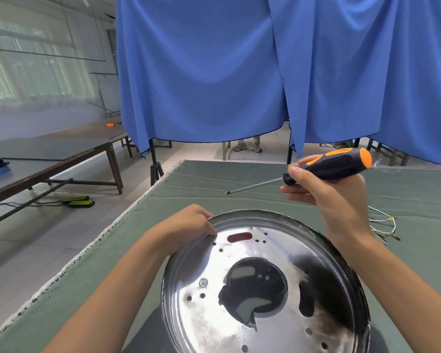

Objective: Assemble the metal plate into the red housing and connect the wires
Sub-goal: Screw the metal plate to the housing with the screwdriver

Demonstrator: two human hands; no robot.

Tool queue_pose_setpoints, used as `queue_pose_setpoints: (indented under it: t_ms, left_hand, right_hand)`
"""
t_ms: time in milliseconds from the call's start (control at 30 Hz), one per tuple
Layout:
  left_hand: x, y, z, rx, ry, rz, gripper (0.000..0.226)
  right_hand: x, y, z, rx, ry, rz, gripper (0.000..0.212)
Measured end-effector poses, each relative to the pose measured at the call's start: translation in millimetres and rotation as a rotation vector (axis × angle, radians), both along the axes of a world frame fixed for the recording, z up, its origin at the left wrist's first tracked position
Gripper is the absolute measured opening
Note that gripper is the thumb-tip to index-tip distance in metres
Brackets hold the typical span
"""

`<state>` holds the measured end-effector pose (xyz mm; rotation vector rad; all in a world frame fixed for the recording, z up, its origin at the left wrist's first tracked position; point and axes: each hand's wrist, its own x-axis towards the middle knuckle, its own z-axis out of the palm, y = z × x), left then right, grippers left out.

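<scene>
Green cloth-covered desk (239, 179), blue curtain (239, 72) behind: plate seated, screwdriver raised.
Left hand (189, 225) grips the round shiny metal plate (262, 284) at its rim, red housing showing through a slot; right hand (326, 192) holds the orange-black screwdriver (329, 165). Risk: plate rotating off alignment; loose white wires (383, 228) lie aside.

One metal plate (265, 289) lies at the near edge of the green table (214, 179). One screwdriver (326, 166) and one bundle of wires (383, 228) sit toward its right edge. Two hands are visible.
</scene>
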<state>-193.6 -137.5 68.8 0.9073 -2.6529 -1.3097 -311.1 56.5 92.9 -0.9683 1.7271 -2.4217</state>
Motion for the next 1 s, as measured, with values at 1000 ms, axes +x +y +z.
queue_pose_setpoints:
  t_ms: [1000]
  left_hand:
    - [29.5,14.5,-15.1,-0.240,0.103,-0.041,0.011]
  right_hand:
    - [50.3,-17.0,15.1,0.032,0.344,-0.113,0.007]
